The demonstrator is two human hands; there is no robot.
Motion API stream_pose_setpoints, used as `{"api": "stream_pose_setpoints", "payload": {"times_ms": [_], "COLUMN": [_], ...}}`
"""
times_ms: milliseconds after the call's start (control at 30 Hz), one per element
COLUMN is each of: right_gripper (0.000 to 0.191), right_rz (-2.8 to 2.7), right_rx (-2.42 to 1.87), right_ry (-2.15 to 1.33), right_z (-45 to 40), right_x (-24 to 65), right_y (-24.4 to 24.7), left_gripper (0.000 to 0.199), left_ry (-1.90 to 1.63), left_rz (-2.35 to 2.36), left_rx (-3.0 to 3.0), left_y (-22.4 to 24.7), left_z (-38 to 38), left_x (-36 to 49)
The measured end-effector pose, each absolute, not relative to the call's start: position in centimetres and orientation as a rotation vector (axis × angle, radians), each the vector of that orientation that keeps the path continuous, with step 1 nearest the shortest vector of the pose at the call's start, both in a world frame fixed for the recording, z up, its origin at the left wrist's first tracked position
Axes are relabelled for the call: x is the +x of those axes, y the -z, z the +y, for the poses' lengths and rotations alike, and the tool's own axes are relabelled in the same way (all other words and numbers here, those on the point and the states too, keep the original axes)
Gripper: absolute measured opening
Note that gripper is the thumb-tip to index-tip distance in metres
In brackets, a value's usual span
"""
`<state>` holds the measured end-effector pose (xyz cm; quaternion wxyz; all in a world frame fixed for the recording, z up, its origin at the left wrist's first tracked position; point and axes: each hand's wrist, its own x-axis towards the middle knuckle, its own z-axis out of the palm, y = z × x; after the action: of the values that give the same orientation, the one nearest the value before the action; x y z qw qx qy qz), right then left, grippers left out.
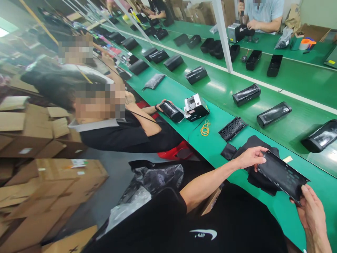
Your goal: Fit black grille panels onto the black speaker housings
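Observation:
A black speaker grille (281,174), curved and rectangular with small tabs along its edges, is held between my two hands above the green table. My left hand (254,158) pinches its far left end, thumb on top. At the near right end, my right hand (312,207) grips a corner between thumb and fingers. Beneath it lies a pile of black cloth pieces (259,144). A slotted black frame (232,128) rests on the table past my left hand, beside a small folded black cloth (228,151). A pale yellow strip (288,159) lies just behind the grille.
Black speakers (274,114) stand along the green conveyor (221,91). A co-worker at my left holds a speaker (172,111) near a white-and-black box device (196,107) and yellow rubber bands (205,128). Cardboard boxes (71,182) fill the floor at left. Another person works across the belt.

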<state>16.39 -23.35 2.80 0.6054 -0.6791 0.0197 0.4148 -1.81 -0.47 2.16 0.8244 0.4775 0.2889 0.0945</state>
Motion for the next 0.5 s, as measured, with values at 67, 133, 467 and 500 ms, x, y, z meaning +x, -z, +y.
{"api": "stream_pose_setpoints", "payload": {"times_ms": [67, 133, 467, 500], "right_gripper": [0.057, 0.056, 0.054, 0.054], "right_rz": [0.066, 0.076, 0.116, 0.118], "right_rx": [-1.570, -1.572, -1.659, -1.666], "right_ry": [-0.959, -0.962, -0.877, -0.870], "right_z": [-23.28, -23.22, -22.59, -22.55], "right_x": [16.40, 16.41, 16.32, 16.33], "right_y": [-3.06, -3.31, -2.84, -2.75], "left_gripper": [0.077, 0.079, 0.079, 0.079], "left_ry": [-0.196, -0.195, -0.216, -0.218], "left_rz": [0.598, 0.584, 0.575, 0.576], "left_rx": [1.001, 0.993, 0.977, 0.969], "left_y": [-1.93, -1.79, -1.70, -1.65], "left_z": [-0.39, -0.35, -0.54, -0.57], "left_x": [-1.88, -1.91, -1.67, -1.64]}}
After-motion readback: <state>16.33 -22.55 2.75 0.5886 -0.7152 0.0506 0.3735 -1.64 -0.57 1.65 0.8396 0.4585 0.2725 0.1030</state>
